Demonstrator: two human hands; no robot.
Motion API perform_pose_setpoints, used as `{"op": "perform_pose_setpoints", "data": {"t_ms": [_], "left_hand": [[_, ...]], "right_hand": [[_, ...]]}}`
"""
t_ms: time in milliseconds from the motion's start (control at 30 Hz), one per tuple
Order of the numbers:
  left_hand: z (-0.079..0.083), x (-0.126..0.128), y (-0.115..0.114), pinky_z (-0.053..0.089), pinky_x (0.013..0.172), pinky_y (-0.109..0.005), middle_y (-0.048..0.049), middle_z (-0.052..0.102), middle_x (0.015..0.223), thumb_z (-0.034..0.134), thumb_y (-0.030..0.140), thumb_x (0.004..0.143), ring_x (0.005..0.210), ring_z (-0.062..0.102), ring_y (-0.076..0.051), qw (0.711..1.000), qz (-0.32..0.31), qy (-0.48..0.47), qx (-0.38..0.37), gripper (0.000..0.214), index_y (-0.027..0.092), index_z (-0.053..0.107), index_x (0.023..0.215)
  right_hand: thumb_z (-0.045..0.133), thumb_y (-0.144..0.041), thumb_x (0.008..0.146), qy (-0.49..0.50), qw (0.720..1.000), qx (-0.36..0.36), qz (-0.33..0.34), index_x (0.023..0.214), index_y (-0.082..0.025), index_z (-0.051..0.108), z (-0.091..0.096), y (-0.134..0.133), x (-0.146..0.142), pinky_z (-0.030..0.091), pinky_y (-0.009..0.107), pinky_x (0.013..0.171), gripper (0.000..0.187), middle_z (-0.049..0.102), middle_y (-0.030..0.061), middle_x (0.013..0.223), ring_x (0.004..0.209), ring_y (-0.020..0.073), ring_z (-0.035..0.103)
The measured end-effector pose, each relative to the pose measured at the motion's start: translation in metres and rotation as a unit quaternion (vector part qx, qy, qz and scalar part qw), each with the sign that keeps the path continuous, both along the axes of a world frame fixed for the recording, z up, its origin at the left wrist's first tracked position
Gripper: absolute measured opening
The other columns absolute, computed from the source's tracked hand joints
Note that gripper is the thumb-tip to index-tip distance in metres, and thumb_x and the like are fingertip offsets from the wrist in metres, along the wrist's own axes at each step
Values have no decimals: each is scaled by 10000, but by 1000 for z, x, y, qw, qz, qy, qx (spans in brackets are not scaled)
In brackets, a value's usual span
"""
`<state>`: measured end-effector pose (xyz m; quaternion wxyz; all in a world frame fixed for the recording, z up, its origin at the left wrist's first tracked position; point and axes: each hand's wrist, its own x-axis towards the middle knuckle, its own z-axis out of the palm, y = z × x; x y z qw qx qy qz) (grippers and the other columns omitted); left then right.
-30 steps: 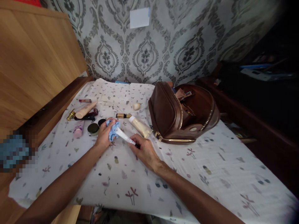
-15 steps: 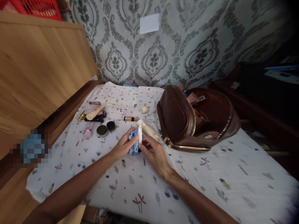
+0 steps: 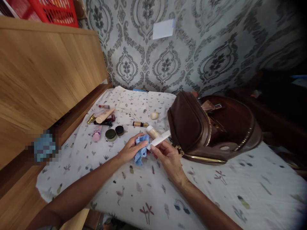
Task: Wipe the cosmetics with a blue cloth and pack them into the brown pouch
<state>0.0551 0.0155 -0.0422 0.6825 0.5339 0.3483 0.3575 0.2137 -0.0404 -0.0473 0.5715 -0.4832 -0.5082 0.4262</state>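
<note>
My left hand [image 3: 130,149] is closed around a crumpled light blue cloth [image 3: 141,156]. In my right hand [image 3: 168,158] is a slim white tube [image 3: 161,138], gripped near its lower left end, which touches the cloth. The tube tilts up to the right. Just behind it lies a cream-coloured tube with a white cap [image 3: 153,131], partly hidden by the white one. A black and gold cosmetic tube [image 3: 140,124] and a small pale round bottle [image 3: 154,115] lie farther back on the patterned sheet [image 3: 136,182].
On the right stands an open brown leather bag [image 3: 192,124] with gold zips and items inside. Several cosmetics lie to the left, among them a beige tube [image 3: 105,115], a dark green round jar [image 3: 110,134] and a pink bottle [image 3: 96,133]. A wooden cabinet [image 3: 55,70] borders the left.
The white tube has swung from nearly upright to slanting rightward, drawn partly clear of the cloth. The whole view has shifted, with the scene sitting slightly farther right.
</note>
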Motion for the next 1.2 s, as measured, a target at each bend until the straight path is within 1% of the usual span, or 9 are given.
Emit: {"op": "perform_pose_setpoints", "data": {"t_ms": [67, 133, 300, 500, 633, 733, 967, 1100, 1200], "left_hand": [[-1, 1, 1, 456, 463, -197, 54, 577, 649, 769, 617, 721, 480, 540, -88, 1000, 16, -3, -25, 549, 198, 598, 1033], [-1, 0, 2, 441, 446, -182, 62, 563, 627, 759, 639, 716, 470, 536, -81, 999, 33, 7, -8, 544, 198, 591, 984], [1, -2, 4, 420, 416, -164, 68, 542, 616, 750, 620, 738, 469, 542, -76, 997, 56, 33, 37, 502, 193, 584, 941], [-3, 2, 9, 436, 410, -167, 79, 549, 620, 839, 596, 633, 458, 533, -70, 986, 153, -55, -28, 603, 189, 571, 988], [-1, 3, 12, 440, 424, -172, 91, 523, 600, 879, 539, 601, 436, 468, -42, 977, 175, -103, -59, 559, 183, 577, 909], [3, 1, 14, 498, 497, -198, 72, 581, 668, 896, 458, 598, 492, 532, -55, 973, 192, -104, -77, 514, 190, 576, 897], [10, -1, 12, 527, 549, -226, 60, 615, 738, 902, 348, 555, 544, 603, -85, 981, 161, -97, -54, 513, 193, 612, 949], [11, -1, 7, 429, 427, -188, 78, 553, 634, 883, 334, 569, 466, 519, -74, 984, 163, -57, -34, 524, 199, 639, 1013], [10, 0, 5, 368, 373, -174, 84, 509, 577, 874, 367, 597, 433, 480, -78, 985, 164, -37, -32, 466, 201, 628, 956]], "right_hand": [[725, -565, 799, -7, 1000, 2, 10, 792, -182, 673, -1, -1, 0, 421, 266, 524, 387, 658, 23, 669, 563, 141, 522], [727, -570, 795, -5, 1000, 8, 7, 850, -187, 697, 0, -1, 0, 414, 265, 508, 388, 664, 22, 684, 559, 141, 517], [699, -636, 791, 43, 997, -11, -56, 835, -181, 678, 5, 0, 4, 370, 248, 453, 457, 608, 3, 628, 498, 110, 453], [757, -591, 740, 114, 991, -37, -53, 860, -178, 664, 8, 0, 2, 416, 242, 476, 440, 671, 27, 685, 582, 136, 560], [769, -536, 739, 108, 992, -40, -52, 936, -181, 665, 9, -1, 2, 435, 238, 489, 419, 694, 32, 741, 638, 151, 608], [778, -513, 733, 88, 994, -42, -56, 945, -182, 660, 8, -1, 3, 439, 239, 493, 410, 677, 21, 730, 647, 156, 614], [760, -506, 746, 44, 996, -44, -61, 941, -182, 673, 2, 1, 8, 410, 240, 482, 388, 626, -9, 642, 525, 115, 495], [747, -521, 743, 28, 997, -52, -56, 931, -182, 676, 1, 1, 8, 396, 239, 470, 394, 606, -17, 612, 495, 109, 462], [711, -514, 773, 4, 998, -28, -49, 918, -188, 676, 1, 0, 7, 380, 234, 471, 359, 567, -30, 598, 493, 108, 449]]}}
